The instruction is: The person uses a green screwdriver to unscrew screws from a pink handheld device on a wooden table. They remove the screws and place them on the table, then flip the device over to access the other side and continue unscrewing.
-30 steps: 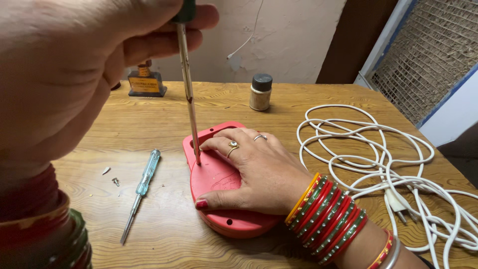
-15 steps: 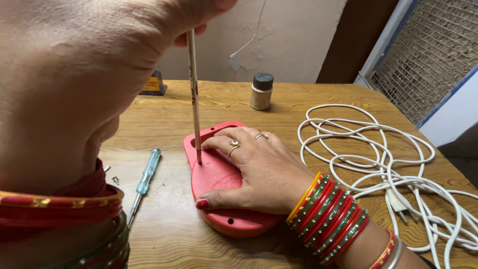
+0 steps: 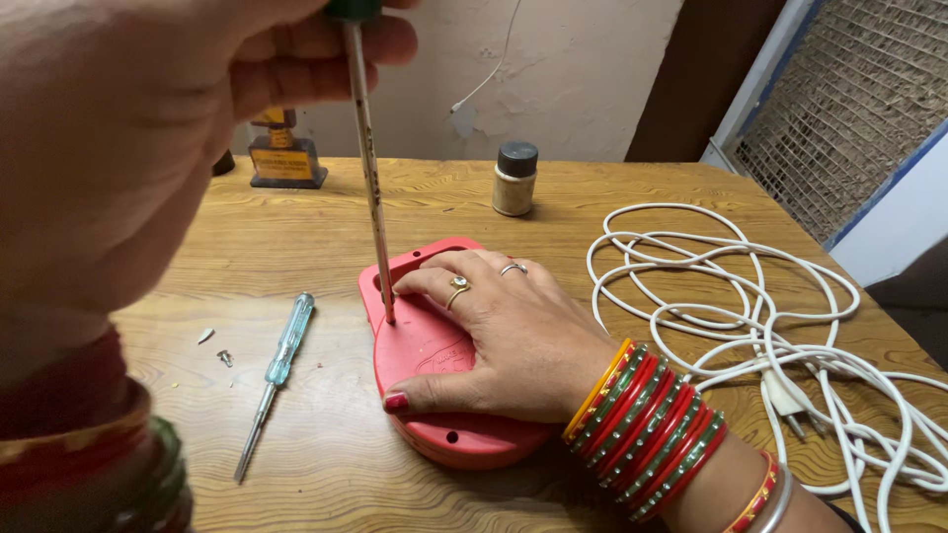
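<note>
**Head view: screwdriver reseated, grip raised on the shaft**

Head view showed the left hand (image 3: pixel 148 128) closed round the green handle of a long screwdriver (image 3: pixel 370 188), held upright with its tip set into the red plastic housing (image 3: pixel 434 355) near that housing's far left rim. Half a second earlier the hand hid the handle entirely; at inspection the fingers sat higher and the green top was exposed, while the tip had not left its spot. Judged as continued turning on one fastener. The right hand (image 3: pixel 504 336) lay flat on the housing, open-palmed, pressing it down at the tabletop's middle. A small clear-handled screwdriver (image 3: pixel 276 380) and a loose screw (image 3: pixel 226 357) lay toward the left edge; a white cable (image 3: pixel 731 296) was coiled at the right edge; a capped bottle (image 3: pixel 515 178) stood near the far edge
</note>
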